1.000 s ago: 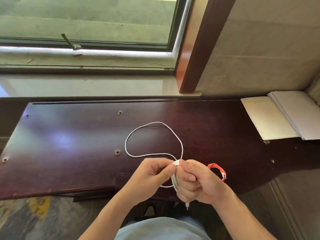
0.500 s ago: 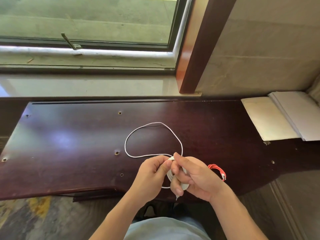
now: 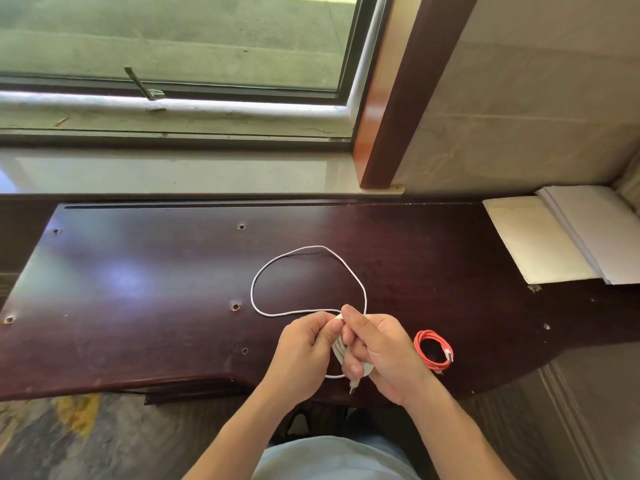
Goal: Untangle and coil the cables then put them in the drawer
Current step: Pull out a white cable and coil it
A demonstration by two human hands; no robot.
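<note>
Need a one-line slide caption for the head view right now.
Both hands, left hand and right hand, coil a white cable over the dark desk; red cable lies coiled beside.

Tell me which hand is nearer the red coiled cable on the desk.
Right. The right hand sits just left of the red cable, apart from it, gripping the white cable. The left hand is farther left, beyond the right hand, pinching that same white cable.
</note>
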